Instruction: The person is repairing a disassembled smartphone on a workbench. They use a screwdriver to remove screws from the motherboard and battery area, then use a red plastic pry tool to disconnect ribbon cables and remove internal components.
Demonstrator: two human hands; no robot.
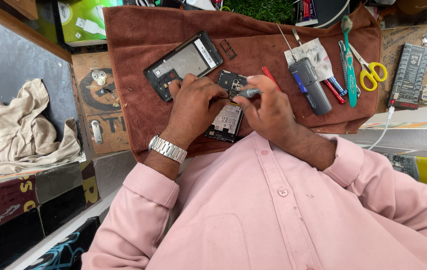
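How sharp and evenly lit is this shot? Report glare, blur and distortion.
Head view: soft, even daylight, faint shadows under the left hand and right hand; opened phone sharp; mild glare on the wristwatch; wide-lens bending at the edges; the pink shirt fills the foreground.
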